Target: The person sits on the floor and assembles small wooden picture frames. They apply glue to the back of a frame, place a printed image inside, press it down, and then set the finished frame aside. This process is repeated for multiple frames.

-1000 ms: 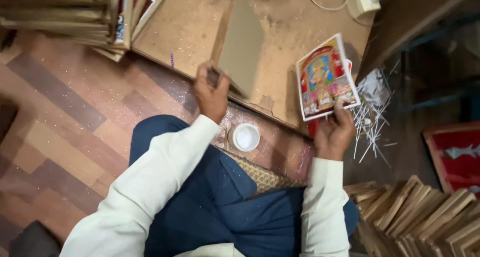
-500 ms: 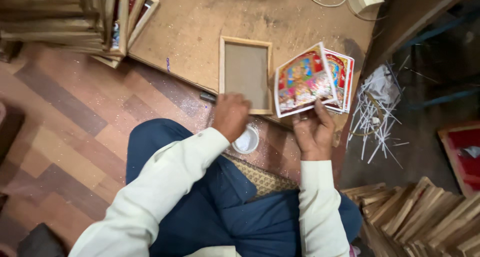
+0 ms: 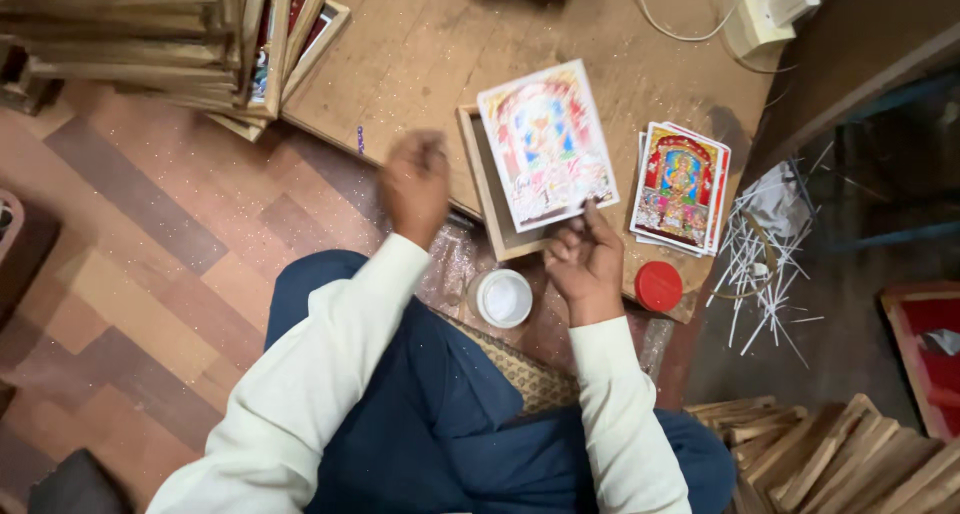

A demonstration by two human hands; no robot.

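1. Two hands are at work over a low wooden board [image 3: 420,44]. The right hand [image 3: 585,264] pinches the near edge of a colourful printed picture [image 3: 548,142] between thumb and fingers and holds it tilted above a small wooden frame [image 3: 480,179] that lies flat on the board.
2. By the look of it, the step in hand is fitting the print to the frame; the print is not yet seated, since it hangs skewed and covers only the frame's right part.
3. Seating it would call for squaring the print's edges with the frame's inner border and lowering it flat, probably with a steadying touch on the frame's left rail.
4. The left hand [image 3: 415,184] hovers just left of the frame, blurred; I cannot tell whether it is spread, curled or holding anything.
5. Right of the frame lies a small stack of similar prints [image 3: 682,186], with a red lid [image 3: 658,286] near it and a white pot [image 3: 503,298] by the knee.
6. Most of the frame's interior is hidden under the print, and the frame stacks far left [image 3: 150,44] are cut off by the picture edge.
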